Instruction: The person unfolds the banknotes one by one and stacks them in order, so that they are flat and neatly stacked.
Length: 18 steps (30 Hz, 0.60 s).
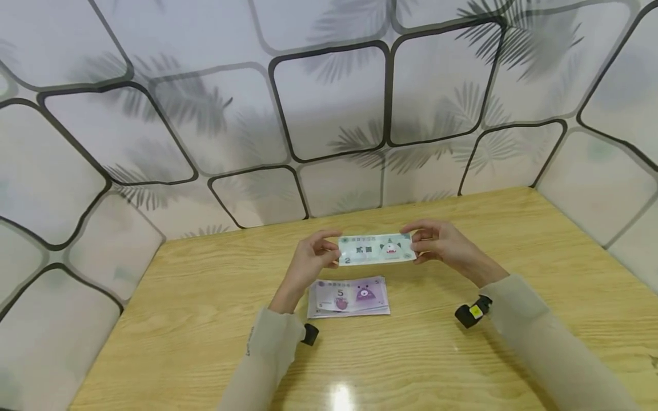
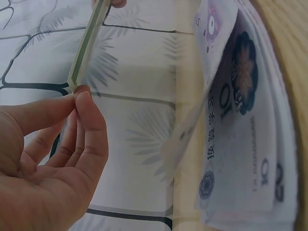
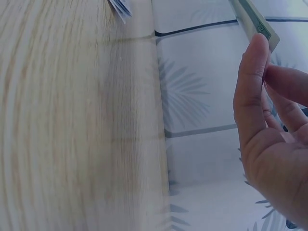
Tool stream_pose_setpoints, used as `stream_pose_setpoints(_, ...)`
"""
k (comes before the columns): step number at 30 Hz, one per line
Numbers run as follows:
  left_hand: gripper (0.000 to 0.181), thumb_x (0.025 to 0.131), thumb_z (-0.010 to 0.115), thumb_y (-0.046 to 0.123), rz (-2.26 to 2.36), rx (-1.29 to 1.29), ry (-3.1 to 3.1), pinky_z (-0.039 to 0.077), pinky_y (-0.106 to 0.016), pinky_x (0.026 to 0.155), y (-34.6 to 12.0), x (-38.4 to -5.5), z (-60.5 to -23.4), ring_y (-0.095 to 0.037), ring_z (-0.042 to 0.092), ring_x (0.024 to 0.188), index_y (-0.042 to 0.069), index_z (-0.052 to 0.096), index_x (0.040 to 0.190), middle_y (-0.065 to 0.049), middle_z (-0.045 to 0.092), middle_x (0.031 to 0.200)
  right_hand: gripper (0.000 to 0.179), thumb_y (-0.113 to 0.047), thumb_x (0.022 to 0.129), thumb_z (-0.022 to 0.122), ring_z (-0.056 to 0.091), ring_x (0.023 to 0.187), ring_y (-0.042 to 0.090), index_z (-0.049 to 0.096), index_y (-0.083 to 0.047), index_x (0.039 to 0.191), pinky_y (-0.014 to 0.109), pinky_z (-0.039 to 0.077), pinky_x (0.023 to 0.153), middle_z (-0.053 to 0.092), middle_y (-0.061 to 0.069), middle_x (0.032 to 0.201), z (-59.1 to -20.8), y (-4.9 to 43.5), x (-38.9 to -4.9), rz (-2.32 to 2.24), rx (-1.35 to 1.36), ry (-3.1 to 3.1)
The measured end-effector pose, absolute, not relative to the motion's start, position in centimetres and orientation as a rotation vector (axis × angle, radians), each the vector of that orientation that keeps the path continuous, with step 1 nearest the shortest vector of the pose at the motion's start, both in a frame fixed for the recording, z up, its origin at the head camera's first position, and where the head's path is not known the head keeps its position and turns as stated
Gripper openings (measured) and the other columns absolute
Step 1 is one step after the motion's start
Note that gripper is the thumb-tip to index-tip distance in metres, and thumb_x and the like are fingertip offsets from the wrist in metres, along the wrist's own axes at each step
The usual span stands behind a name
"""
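A green play banknote (image 1: 376, 249) marked with a 2 and a cartoon monster is held up by its two short ends, above the table. My left hand (image 1: 313, 257) pinches its left end between thumb and fingers. At the right end, my right hand (image 1: 442, 248) pinches it the same way. Just below and nearer lies a stack of play banknotes (image 1: 350, 297), a purple 5 on top. In the left wrist view, notes marked 10 and 20 show beneath the lifted purple note (image 2: 215, 36). The green note appears nearly edge-on in both wrist views.
The wooden table (image 1: 205, 337) runs back to a pale wall covering (image 1: 334, 103) with dark outlines and leaf prints. The covering also rises along the left and right sides. A dark wrist camera (image 1: 469, 313) sits by the right sleeve.
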<state>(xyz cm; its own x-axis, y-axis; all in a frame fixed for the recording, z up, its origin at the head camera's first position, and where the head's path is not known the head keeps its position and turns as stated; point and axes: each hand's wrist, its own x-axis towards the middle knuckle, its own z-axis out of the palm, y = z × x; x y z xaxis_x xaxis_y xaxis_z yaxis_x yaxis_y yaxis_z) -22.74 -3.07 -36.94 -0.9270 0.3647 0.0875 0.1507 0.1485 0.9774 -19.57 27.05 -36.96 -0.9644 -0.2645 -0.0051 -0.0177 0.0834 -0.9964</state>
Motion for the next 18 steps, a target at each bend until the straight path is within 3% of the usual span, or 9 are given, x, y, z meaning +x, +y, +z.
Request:
stream_pose_setpoints(7,0.037,0.094,0.064,-0.011,1.872,0.504,2.257,0.06,-0.05,0.082,-3.5,-22.4,-37.0,-0.014,0.063,0.075,-0.004,0.063,0.13,-0.013,0.067,0.093,0.034,0.008,0.096,0.06,0.061,0.076,0.013,0.056,0.013,0.129,0.033,0.061,0.071,0.06,0.006,0.091,-37.0,26.6,-19.5,-2.015,-0.33,2.15)
stream_pose_setpoints(18,0.035,0.095,0.063,-0.01,1.854,0.525,2.275,0.061,-0.032,0.073,-4.5,-22.0,-37.0,-0.015,0.063,0.076,-0.004,0.064,0.129,-0.012,0.065,0.094,0.039,0.009,0.096,0.059,0.062,0.075,0.014,0.049,0.018,0.133,0.032,0.061,0.07,0.06,0.008,0.091,-37.2,25.9,-19.3,-1.983,-0.33,2.16)
